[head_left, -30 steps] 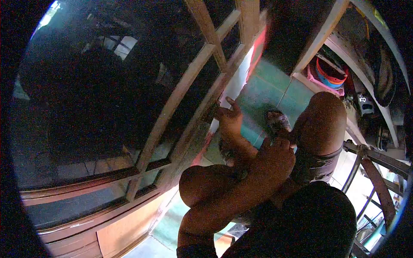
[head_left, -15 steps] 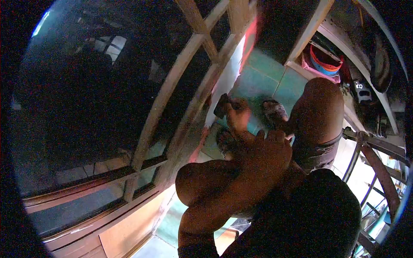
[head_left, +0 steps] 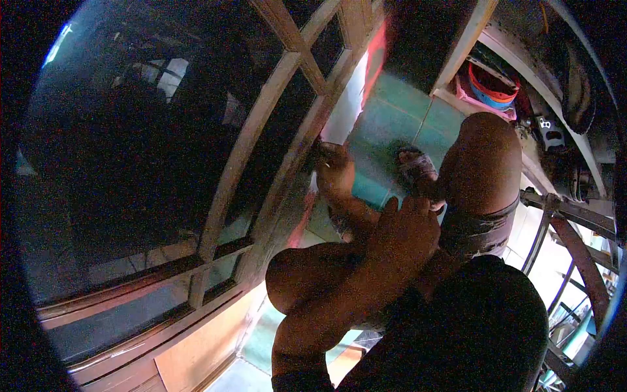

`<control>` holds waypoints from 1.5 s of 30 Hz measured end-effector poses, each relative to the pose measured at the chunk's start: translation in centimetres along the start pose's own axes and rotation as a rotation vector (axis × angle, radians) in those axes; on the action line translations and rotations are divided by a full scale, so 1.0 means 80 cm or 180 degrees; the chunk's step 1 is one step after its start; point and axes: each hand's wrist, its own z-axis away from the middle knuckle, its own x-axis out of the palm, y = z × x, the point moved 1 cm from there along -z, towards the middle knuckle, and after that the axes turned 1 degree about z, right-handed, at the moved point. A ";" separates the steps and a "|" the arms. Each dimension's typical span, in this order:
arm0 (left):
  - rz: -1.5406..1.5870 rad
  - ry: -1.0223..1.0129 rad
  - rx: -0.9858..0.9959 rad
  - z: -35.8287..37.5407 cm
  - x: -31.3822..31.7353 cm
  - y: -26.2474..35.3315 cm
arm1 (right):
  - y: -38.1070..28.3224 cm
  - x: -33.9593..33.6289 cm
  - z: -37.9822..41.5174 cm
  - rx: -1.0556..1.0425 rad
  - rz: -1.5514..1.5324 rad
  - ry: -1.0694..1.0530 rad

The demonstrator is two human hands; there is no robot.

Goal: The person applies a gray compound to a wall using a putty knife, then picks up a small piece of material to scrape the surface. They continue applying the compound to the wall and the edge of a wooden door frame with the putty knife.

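Observation:
My right hand [head_left: 336, 173] reaches low to the edge of a wooden lattice door or window frame [head_left: 277, 176] with dark glass panes. Its fingers are closed round a small dark, block-like tool, now mostly hidden against the wood, so its kind cannot be made out. Across my right forearm lies my left arm. My left hand [head_left: 413, 225] is curled near my knee [head_left: 486, 166], and whatever its fingers may hold is hidden.
Green floor tiles [head_left: 392, 117] lie beneath my sandalled foot [head_left: 418, 171]. To the right, a low shelf holds a red and blue round container [head_left: 493, 88]. Metal bars [head_left: 545, 228] stand close on my right. A plain wooden panel [head_left: 196, 340] is at lower left.
My right hand has moved left and slightly up, bringing the dark tool from over the floor to the frame's edge. My left hand stays almost where it was.

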 end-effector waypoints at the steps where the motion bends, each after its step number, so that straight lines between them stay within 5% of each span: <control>1: -0.0037 0.0067 -0.0035 0.001 -0.001 0.000 | 0.005 0.005 0.001 -0.0242 0.0294 0.0141; 7: 0.0196 -0.0220 0.0149 -0.006 0.001 0.003 | -0.079 -0.001 0.011 0.0743 -0.0246 -0.0285; 10: 0.0164 0.0086 0.0177 -0.011 0.013 0.006 | -0.032 0.000 0.009 0.1227 0.0137 -0.0298; 14: 0.0077 -0.0156 0.0291 -0.018 0.026 0.007 | -0.023 0.001 0.011 0.0584 0.0247 -0.0097; 16: 0.0628 -0.0010 0.0221 -0.019 0.036 0.003 | -0.101 -0.009 0.005 0.0776 -0.0393 -0.0401; 19: 0.0092 -0.0167 0.0101 -0.020 0.031 0.000 | -0.140 -0.023 0.004 0.1347 -0.0777 -0.0185; 22: -0.0032 -0.0111 -0.0003 -0.018 0.028 -0.003 | -0.101 -0.020 0.004 0.0870 -0.1646 0.0189; 26: -0.0096 -0.0686 0.0157 -0.018 0.005 -0.007 | -0.070 -0.022 0.001 0.0754 -0.1586 0.0140; 29: 0.0184 -0.0559 0.0168 -0.013 0.008 -0.009 | -0.083 -0.013 0.005 0.0301 -0.1342 0.0110; 31: 0.0144 -0.0459 0.0231 -0.010 0.016 -0.010 | -0.088 -0.009 0.006 0.0943 0.0272 -0.0370; 32: 0.0136 -0.0456 0.0239 -0.002 0.014 -0.009 | -0.091 -0.002 0.007 0.0934 0.0267 -0.0364; 34: -0.0002 -0.0649 0.0261 0.008 -0.029 -0.008 | -0.103 0.013 0.011 -0.0135 0.1078 0.0145; 35: 0.0006 -0.0651 0.0265 0.012 -0.039 -0.010 | -0.106 0.012 0.015 -0.0132 0.1085 0.0148; 37: -0.0477 -0.0358 0.0425 0.013 -0.053 -0.014 | -0.104 0.011 0.019 0.0884 0.0427 0.0002; 41: -0.0208 -0.0444 0.0279 -0.003 -0.006 -0.042 | -0.095 0.007 0.014 0.1060 0.0170 -0.0133; 43: -0.0113 -0.0576 0.0455 -0.015 -0.004 -0.043 | -0.112 0.004 0.007 -0.0750 0.1846 -0.0092; 45: 0.0077 -0.0636 0.0285 -0.022 -0.005 -0.036 | -0.107 0.002 0.013 -0.0426 0.1552 -0.0178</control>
